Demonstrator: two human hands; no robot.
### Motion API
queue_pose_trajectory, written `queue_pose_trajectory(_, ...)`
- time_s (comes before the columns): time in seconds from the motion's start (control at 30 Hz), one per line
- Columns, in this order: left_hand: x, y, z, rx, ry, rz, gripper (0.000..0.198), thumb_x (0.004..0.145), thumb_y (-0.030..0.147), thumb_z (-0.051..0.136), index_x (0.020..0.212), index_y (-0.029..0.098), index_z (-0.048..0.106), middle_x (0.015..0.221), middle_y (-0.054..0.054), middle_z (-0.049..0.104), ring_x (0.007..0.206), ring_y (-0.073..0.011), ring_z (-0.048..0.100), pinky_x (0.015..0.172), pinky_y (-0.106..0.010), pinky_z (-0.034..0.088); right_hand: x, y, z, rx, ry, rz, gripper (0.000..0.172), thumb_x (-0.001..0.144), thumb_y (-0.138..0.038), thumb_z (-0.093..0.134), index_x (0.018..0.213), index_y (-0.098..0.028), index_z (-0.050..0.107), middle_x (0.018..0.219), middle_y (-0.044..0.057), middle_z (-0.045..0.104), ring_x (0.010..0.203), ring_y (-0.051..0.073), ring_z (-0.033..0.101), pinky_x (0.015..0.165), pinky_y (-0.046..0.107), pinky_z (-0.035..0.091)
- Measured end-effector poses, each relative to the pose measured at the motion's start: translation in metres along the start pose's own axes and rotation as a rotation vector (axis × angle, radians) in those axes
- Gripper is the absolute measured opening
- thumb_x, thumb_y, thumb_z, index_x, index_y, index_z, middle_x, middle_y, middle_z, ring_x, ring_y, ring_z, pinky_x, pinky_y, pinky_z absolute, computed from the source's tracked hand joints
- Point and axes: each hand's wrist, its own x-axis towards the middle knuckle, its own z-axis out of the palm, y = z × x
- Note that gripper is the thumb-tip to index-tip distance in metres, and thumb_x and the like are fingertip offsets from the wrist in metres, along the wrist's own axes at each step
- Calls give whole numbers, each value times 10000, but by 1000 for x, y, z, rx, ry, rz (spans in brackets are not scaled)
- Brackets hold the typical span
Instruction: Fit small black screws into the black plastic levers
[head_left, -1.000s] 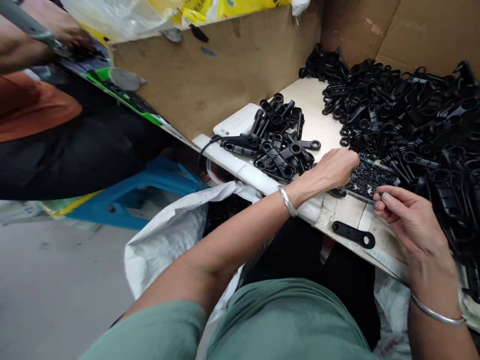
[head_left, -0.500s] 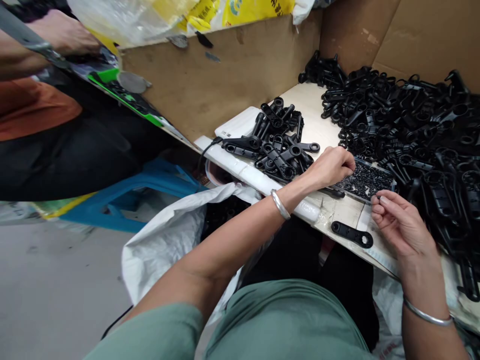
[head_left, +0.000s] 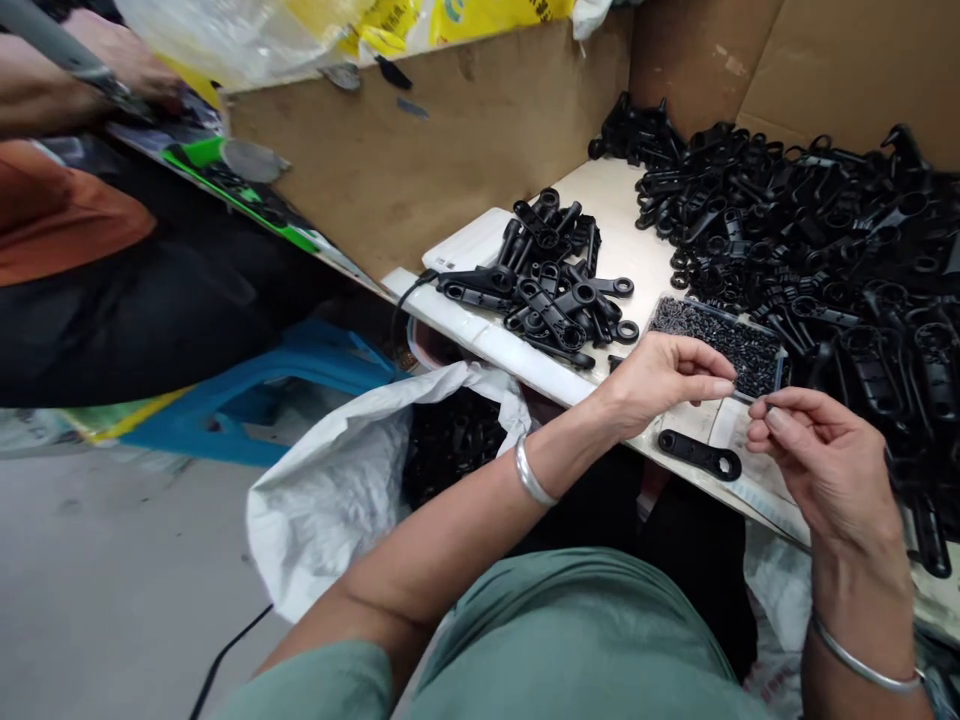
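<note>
My left hand (head_left: 667,378) is in a pinch just in front of a clear box of small black pieces (head_left: 716,340); whatever lies between its fingertips is too small to name. Close to its right, my right hand (head_left: 825,450) also pinches something tiny and dark. The two sets of fingertips are near each other but apart. Below them, a flat black link with a ring at one end (head_left: 699,453) lies on the table's front edge, touched by neither hand.
A large heap of black parts (head_left: 787,220) covers the right, and a smaller pile (head_left: 555,280) lies left of the box. Cardboard walls (head_left: 450,140) stand behind. An open white sack (head_left: 322,500) hangs below the edge. Another person's hand (head_left: 120,60) shows at upper left.
My left hand has moved back from over the box toward my right hand, uncovering more of the small pieces. My right hand stays nearly in place, still pinching.
</note>
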Motion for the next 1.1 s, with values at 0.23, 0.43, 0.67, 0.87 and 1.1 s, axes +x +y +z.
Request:
queue_pose_trajectory(0.23,-19,-13,15,-187,-74,-56,330,573,216,921,808,117,711,715,10,695,668,-71,630,691,-215,491,-14,11,5,66,0,-151,167,670,-212,887,794,-262,787,935,1,677,750,90,656,634,182,590)
queue_pose_trajectory(0.43,-23,-14,19,-212,-91,-87,308,571,181,913,793,112,711,717,4,701,670,-82,650,716,-236,518,-15,15,5,19,18,-197,156,669,-190,875,769,-270,786,898,6,647,862,112,627,751,219,560)
queue_pose_trajectory(0.67,-26,-15,19,-208,-86,-114,307,552,172,918,770,109,712,714,10,683,680,-74,619,730,-243,511,-21,15,5,-142,40,-296,151,715,-189,848,793,-302,785,895,14,643,862,143,611,702,268,522)
queue_pose_trajectory(0.87,-29,-20,21,-215,-41,-98,334,518,192,932,751,111,707,685,25,669,652,-72,613,715,-245,510,-26,19,-2,-339,67,-385,93,782,-220,809,835,-294,792,910,25,685,885,163,647,744,302,525)
queue_pose_trajectory(1.1,-34,-18,24,-195,-28,-87,364,505,234,949,739,113,698,677,15,684,643,-91,639,703,-257,527,-33,19,2,-428,154,-405,103,795,-222,802,873,-284,780,878,0,717,766,144,669,704,284,552)
